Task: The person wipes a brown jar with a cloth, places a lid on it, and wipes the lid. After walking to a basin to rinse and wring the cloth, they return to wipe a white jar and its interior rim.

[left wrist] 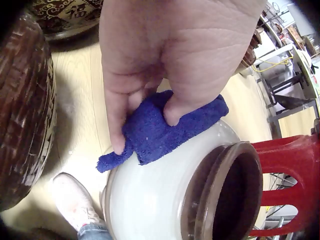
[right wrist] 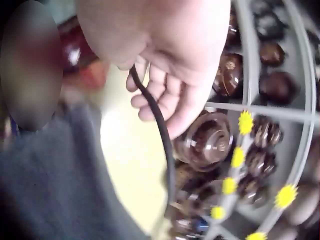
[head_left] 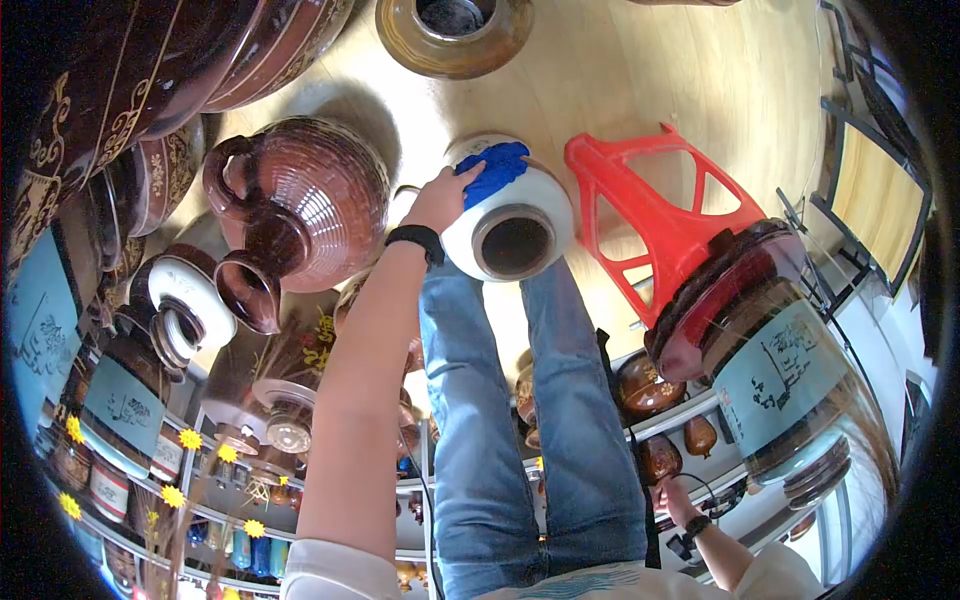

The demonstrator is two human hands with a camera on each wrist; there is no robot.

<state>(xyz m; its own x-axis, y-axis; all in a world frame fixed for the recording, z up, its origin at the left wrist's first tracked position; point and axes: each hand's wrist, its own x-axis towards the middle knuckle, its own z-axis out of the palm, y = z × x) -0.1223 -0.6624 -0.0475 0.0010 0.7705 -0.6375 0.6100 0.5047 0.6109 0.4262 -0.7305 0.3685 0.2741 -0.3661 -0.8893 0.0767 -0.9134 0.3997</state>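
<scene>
A blue cloth [head_left: 492, 172] lies bunched against the shoulder of a white jar [head_left: 549, 202] with a brown rim. My left hand [head_left: 440, 201] holds this cloth against the jar, thumb on one side and fingers on the other, as the left wrist view shows close up on the cloth [left wrist: 155, 130]. The jar's dark mouth [left wrist: 237, 200] faces me, and nothing shows inside it. Down at my side hangs my right hand [head_left: 678, 500], its fingers loosely curled. A thin black cable [right wrist: 161, 125] runs past its palm in the right wrist view.
A large brown handled jug [head_left: 330, 200] stands left of the white jar. Close on the right is a red plastic stool [head_left: 650, 215], with a blue-labelled jar [head_left: 785, 370] nearby. A wide brown vessel [head_left: 455, 58] stands ahead on the wooden floor. Shelves of pottery line the area behind me.
</scene>
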